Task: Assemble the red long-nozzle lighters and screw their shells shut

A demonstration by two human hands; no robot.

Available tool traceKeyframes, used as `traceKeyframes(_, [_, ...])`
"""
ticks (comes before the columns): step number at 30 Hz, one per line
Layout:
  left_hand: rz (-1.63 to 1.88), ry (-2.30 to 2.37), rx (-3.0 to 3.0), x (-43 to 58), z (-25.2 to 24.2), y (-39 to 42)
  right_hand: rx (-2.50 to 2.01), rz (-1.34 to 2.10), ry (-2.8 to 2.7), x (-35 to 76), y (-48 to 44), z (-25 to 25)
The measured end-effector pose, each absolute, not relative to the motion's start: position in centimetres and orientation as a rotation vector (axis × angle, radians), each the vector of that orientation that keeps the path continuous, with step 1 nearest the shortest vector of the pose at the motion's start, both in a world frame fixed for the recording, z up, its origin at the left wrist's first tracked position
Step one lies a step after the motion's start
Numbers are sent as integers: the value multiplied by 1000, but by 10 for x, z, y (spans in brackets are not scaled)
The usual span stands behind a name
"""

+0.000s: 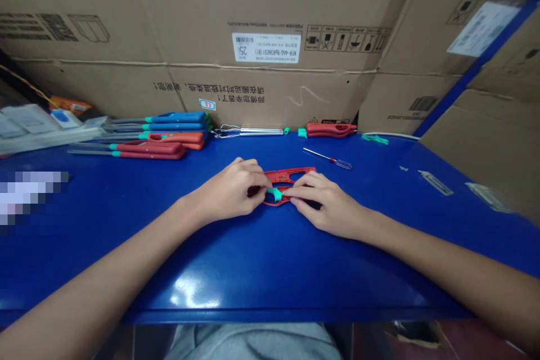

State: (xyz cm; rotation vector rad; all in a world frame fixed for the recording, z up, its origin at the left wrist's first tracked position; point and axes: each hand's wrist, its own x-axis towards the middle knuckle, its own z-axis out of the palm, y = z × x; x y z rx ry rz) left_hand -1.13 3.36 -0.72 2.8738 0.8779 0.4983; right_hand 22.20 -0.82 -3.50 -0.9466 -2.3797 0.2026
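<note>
Two red plastic lighter shell halves lie one behind the other on the blue table. The rear shell half shows its inner side. In the front shell half sits a green trigger. My left hand is closed with its fingertips on the left end of the front half, partly covering it. From the other side, my right hand has its fingers closed on the right end of the same half, close to the trigger. Small parts under my fingers are hidden.
Behind the hands lie a screwdriver, red lighter shells, metal rods with wires and green pieces. Several long-nosed lighters are stacked at back left. A large cardboard box walls off the back; clear plastic pieces lie right.
</note>
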Motion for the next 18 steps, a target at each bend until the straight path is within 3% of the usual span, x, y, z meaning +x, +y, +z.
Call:
traceKeyframes(8, [587, 936, 2805, -18, -7, 43, -881, 211, -2324, 221, -8, -35])
traceKeyframes(10, [700, 1127, 2767, -27, -11, 58, -874, 200, -2312, 221, -8, -36])
traceKeyframes(13, [510, 1660, 2717, -43, -18, 84, -874, 200, -2310, 221, -8, -36])
traceKeyframes(18, [337, 1868, 2592, -56, -31, 109, -870, 208, -2328, 220, -8, -35])
